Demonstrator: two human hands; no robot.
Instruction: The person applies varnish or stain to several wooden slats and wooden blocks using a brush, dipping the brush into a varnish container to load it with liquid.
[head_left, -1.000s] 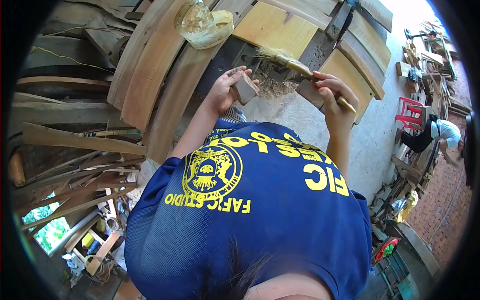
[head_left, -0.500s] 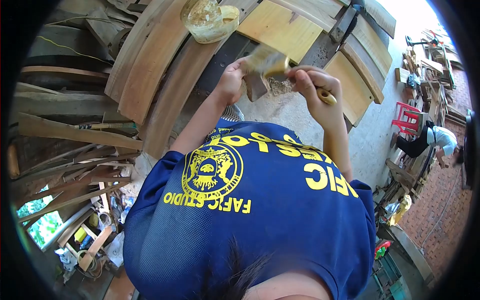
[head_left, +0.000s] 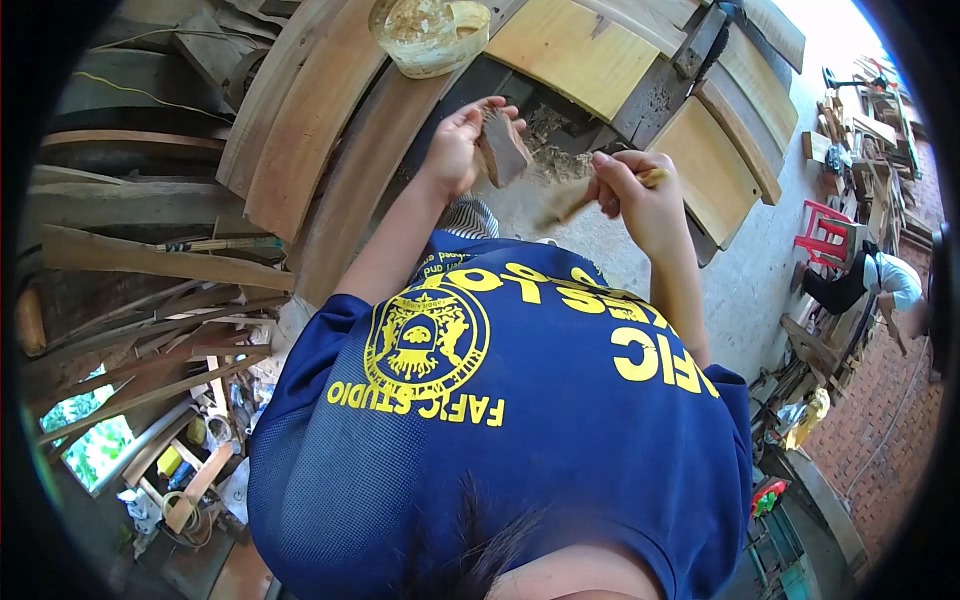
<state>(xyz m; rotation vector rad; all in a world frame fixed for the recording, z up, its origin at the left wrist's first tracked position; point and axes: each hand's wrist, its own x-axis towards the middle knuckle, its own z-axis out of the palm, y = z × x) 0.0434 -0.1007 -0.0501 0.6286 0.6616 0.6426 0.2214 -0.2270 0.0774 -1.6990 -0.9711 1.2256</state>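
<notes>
My left hand is closed around a small brown wood block, fingers behind it and one broad face turned towards me. In my right hand is a paintbrush, gripped by its handle. The bristle end points left, a short way below and to the right of the block, and is smeared by motion. Brush and block are apart. Just beyond my left hand, a clear plastic tub with pale residue stands on the boards.
Long planks lie to the left, and flat yellowish boards beyond my hands. Sawdust covers part of the floor. At right, a person bends near a red plastic stool. Scrap wood fills the lower left.
The brush has moved from over the block down and towards me, away from it. My left hand has turned, so more of the block's face shows.
</notes>
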